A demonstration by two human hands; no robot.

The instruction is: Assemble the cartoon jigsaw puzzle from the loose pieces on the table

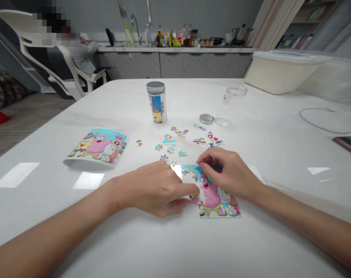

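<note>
A partly joined jigsaw puzzle [213,197] of cartoon figures, with a large pink one in the middle, lies flat on the white table. At its left edge, my left hand [161,189] is closed, with a pink puzzle piece [196,200] at the thumb and index fingertips. My right hand [226,166] rests over the puzzle's upper part, thumb and index tip pinched at the top edge; whatever is between them is hidden. Beyond my hands several loose puzzle pieces [169,142] are scattered. A curled picture sheet [98,146] with the same figures lies to the left.
Behind the pieces stands a lidded jar [156,102], with a metal lid [206,119] and a clear jar [235,92] to its right. A plastic bin [282,71], a cable [317,123] and a dark flat object [349,144] are at right. A person sits in a chair [71,73] far left.
</note>
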